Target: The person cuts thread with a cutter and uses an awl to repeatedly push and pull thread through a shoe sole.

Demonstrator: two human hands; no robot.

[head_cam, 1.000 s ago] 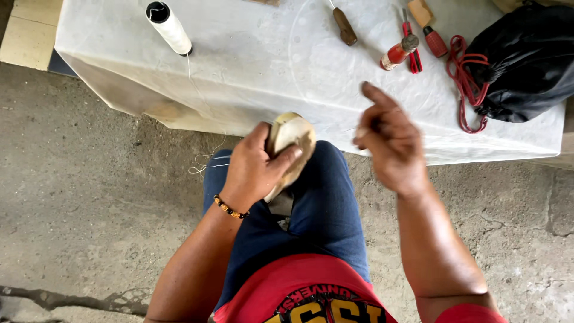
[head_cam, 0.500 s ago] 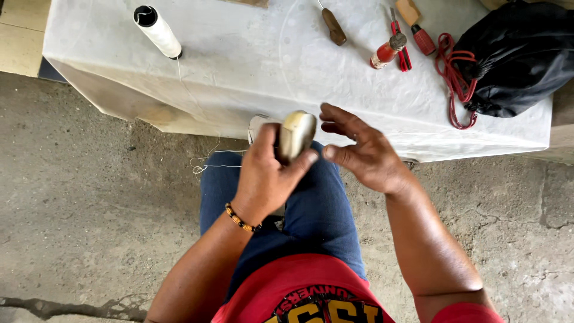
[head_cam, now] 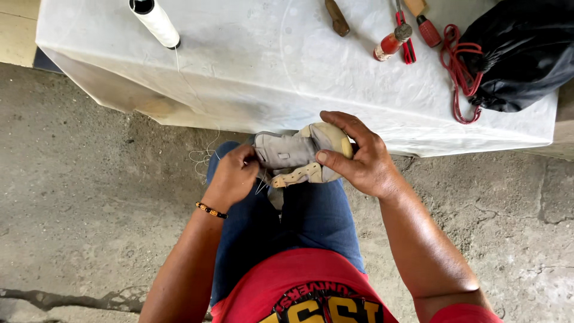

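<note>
Shoe: grey shoe lies sideways over the knee, just near of the white-covered table.
Right hand: right hand grasps the toe end, thumb pressed on the pale sole edge.
Left hand: left hand pinches at the heel end; fine thread trails off to the left.
Doing it well: clamp the toe firm, draw thread taut and straight, avoid snags.
Far side: thread spool, red-handled tools, black bag.
</note>
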